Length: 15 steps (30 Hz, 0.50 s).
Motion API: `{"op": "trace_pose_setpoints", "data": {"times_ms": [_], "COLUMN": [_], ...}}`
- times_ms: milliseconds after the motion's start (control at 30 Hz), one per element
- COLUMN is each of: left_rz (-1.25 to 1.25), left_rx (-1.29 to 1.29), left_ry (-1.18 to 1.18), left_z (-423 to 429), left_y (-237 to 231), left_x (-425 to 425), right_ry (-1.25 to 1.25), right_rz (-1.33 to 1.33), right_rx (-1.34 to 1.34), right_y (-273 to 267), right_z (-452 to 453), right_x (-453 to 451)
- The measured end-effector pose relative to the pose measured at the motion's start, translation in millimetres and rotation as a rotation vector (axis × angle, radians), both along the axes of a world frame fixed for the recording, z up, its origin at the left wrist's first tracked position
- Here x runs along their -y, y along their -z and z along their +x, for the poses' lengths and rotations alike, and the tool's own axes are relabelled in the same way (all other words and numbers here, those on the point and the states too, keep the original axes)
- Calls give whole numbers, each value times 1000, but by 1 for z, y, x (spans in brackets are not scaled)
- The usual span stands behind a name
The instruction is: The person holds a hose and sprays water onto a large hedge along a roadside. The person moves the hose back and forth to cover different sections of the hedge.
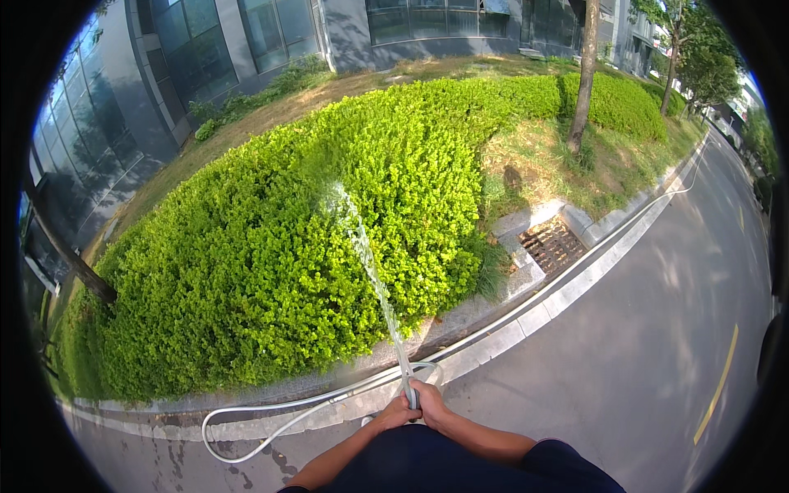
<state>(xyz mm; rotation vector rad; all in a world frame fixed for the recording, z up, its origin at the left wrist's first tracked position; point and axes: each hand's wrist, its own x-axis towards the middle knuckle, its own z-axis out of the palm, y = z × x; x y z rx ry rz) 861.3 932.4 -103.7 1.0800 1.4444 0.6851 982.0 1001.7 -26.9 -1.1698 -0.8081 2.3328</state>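
Note:
Both of my hands grip the end of a pale garden hose (412, 394) close in front of my body. My left hand (396, 413) wraps it from the left and lower side, and my right hand (429, 402) holds it from the right with the thumb near the outlet. A stream of water (376, 280) shoots away from the hose end and breaks into spray on a clipped green hedge (265, 259). Part of the hose lies in a loop (231, 459) on the pavement to my left.
A stone curb (530, 317) borders the hedge, with the hose running along it. Right of the hedge lies a rusty drain grate (553, 245). Tree trunks (582, 80) rise from the grass. An asphalt road (616, 370) stretches right; a grey building (345, 31) stands behind.

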Motion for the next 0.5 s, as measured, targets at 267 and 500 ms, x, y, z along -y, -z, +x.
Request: {"op": "trace_pose_setpoints", "data": {"times_ms": [267, 500], "left_rz": [102, 110], "left_rx": [-24, -24], "left_ry": [-1, 56], "left_z": [-23, -58], "left_y": [-18, -54], "left_x": [-16, -4], "right_ry": [111, 91], "right_rz": [24, 83], "right_rx": [-73, -17], "right_y": [-9, -17], "right_z": [-25, -61], "right_x": [-2, 10]}}
